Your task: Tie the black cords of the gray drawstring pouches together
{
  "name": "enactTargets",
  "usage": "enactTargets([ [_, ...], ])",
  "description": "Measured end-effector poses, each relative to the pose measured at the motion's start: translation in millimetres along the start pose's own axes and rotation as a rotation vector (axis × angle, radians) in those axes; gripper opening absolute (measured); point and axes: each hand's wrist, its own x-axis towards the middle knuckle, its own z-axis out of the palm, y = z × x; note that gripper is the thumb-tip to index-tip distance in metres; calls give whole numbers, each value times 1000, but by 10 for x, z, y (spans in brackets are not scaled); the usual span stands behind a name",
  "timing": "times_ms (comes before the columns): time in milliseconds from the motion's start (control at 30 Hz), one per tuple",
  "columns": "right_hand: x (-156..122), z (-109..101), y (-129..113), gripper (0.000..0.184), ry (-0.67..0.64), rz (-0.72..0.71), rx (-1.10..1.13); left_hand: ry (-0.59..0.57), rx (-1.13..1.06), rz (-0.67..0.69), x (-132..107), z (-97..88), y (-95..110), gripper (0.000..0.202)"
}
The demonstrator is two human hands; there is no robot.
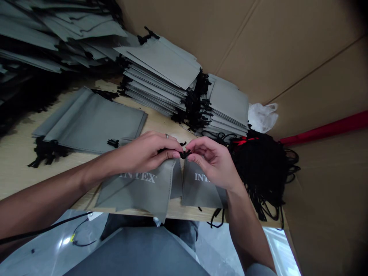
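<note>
My left hand (152, 150), with a ring on one finger, is closed in a pinch on a black cord (184, 154) at the top corner of a grey drawstring bag (138, 193) with white INTEX lettering. The bag's lower corner hangs over the table edge. My right hand (215, 163) meets it from the other side, thumb and fingertips pinched on the same cord. Whether the cord is knotted there is too small to tell. Under my right hand lies another grey bag (198, 193), its lettering partly covered by my fingers.
Flat grey bags (92, 119) lie at left. Behind stand one tall bag stack (161, 63) and a second stack (228, 101). A heap of black cords (261, 168) lies at right, near a clear plastic bag (263, 117). Cardboard (316, 69) walls the back and right.
</note>
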Motion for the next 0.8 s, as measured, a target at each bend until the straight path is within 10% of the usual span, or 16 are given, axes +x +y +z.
enactTargets([
  [800,-39,-19,-43,15,23,-29,-180,-5,32,0,23,-39,-47,21],
])
